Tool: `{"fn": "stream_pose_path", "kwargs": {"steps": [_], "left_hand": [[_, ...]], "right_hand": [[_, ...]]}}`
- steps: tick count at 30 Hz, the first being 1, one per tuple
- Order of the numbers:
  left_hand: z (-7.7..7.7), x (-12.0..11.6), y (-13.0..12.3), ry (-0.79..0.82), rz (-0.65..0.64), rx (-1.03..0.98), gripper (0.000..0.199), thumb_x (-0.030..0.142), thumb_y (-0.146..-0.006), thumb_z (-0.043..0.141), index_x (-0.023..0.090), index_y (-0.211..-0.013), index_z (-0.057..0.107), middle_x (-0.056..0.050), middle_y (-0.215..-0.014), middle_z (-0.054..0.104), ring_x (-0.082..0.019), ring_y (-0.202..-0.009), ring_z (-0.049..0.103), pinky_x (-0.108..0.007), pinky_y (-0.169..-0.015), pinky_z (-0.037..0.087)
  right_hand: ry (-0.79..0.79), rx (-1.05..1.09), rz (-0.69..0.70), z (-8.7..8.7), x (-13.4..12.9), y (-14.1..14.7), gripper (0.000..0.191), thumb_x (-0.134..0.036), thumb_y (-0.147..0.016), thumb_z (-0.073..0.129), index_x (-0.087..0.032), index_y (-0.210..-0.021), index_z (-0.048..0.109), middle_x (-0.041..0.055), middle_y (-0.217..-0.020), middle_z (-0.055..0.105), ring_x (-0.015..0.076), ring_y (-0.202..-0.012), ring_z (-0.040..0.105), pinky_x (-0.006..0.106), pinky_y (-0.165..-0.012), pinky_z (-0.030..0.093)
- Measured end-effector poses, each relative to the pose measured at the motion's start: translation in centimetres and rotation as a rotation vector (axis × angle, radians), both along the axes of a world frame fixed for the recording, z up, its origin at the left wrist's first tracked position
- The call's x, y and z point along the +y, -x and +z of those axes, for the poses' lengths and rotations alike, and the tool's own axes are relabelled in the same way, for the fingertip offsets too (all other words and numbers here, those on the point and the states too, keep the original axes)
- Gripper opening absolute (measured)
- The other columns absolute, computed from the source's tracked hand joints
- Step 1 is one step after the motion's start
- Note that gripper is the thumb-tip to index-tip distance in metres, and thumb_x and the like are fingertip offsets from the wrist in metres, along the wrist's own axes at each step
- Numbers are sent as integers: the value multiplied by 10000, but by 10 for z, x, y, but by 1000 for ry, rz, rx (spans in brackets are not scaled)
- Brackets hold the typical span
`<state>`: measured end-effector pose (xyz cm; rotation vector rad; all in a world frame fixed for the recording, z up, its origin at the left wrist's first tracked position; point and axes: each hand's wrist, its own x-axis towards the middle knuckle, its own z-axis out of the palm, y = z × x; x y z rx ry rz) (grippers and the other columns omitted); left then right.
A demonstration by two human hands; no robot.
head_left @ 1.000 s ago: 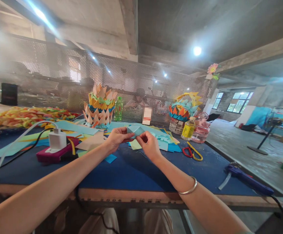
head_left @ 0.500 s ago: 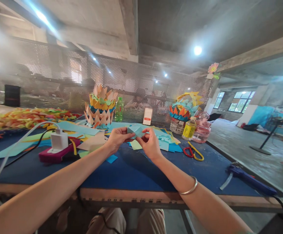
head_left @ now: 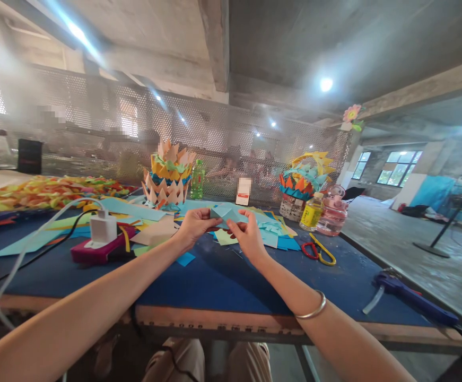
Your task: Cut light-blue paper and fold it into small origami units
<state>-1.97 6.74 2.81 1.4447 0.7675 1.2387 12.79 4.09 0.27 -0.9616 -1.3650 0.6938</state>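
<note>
A folded piece of light-blue paper (head_left: 225, 214) is held up above the blue tabletop, its creases forming triangles. My left hand (head_left: 197, 227) pinches the left end between thumb and fingers. On the other end, my right hand (head_left: 247, 231) grips with the thumb pressed along the lower edge. Behind and below the hands lie loose sheets, among them a pale green sheet (head_left: 226, 237) and light-blue folded pieces (head_left: 269, 227). A small bright-blue paper square (head_left: 185, 259) rests under my left wrist.
Red-and-yellow scissors (head_left: 319, 250) and a blue glue gun (head_left: 413, 297) lie to the right. Two folded-paper baskets (head_left: 167, 183) (head_left: 292, 204), a yellow bottle (head_left: 311, 211) and a pink jug (head_left: 331, 215) stand behind. Leftward are a magenta power strip (head_left: 95, 249) with a white charger (head_left: 103, 231), cables and colourful paper pieces (head_left: 51, 192).
The view has shifted slightly, so the scene sits a little farther right. My right thumb has moved up onto the paper's edge; both hands still hold it.
</note>
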Motion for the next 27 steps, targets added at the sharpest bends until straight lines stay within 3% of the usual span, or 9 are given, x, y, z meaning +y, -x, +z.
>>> {"fn": "stream_pose_path", "kwargs": {"steps": [4, 11, 14, 19, 27], "left_hand": [[-2, 2, -1, -31, -12, 21, 323, 308, -513, 776, 136, -767, 676, -20, -721, 701, -121, -636, 620, -232, -643, 490], [-3, 2, -1, -48, -60, 43, 337, 308, -539, 762, 147, -822, 677, -18, -725, 695, -128, -674, 620, -241, -678, 478], [-3, 1, 0, 12, -89, 39, 331, 325, -553, 755, 155, -826, 677, -20, -777, 690, -131, -712, 618, -262, -738, 475], [-5, 2, 0, 145, -119, 113, 301, 396, -592, 725, 127, -717, 674, -19, -668, 641, -109, -639, 582, -265, -705, 479], [-6, 6, -1, 108, -81, 120, 321, 378, -504, 773, 111, -633, 649, -6, -586, 609, -102, -550, 556, -252, -608, 487]], "right_hand": [[11, -44, -25, -5, 6, -2, 571, -395, -629, 690, -196, -1060, 374, -37, -583, 597, 159, -570, 591, 275, -561, 460], [-5, -45, -19, -1, 2, -3, 537, -315, -603, 702, -188, -1038, 415, -58, -562, 568, 120, -495, 525, 239, -516, 413], [-31, -88, -98, 3, -1, -3, 515, -309, -615, 690, -181, -1041, 431, -72, -524, 522, 119, -483, 502, 236, -506, 397], [-63, -134, -210, 5, -2, -4, 496, -301, -637, 670, -182, -1061, 443, -84, -493, 472, 134, -495, 503, 252, -529, 404], [-60, -60, -113, 4, -3, -2, 482, -254, -639, 657, -187, -1052, 418, -52, -574, 555, 138, -525, 536, 251, -530, 421]]}}
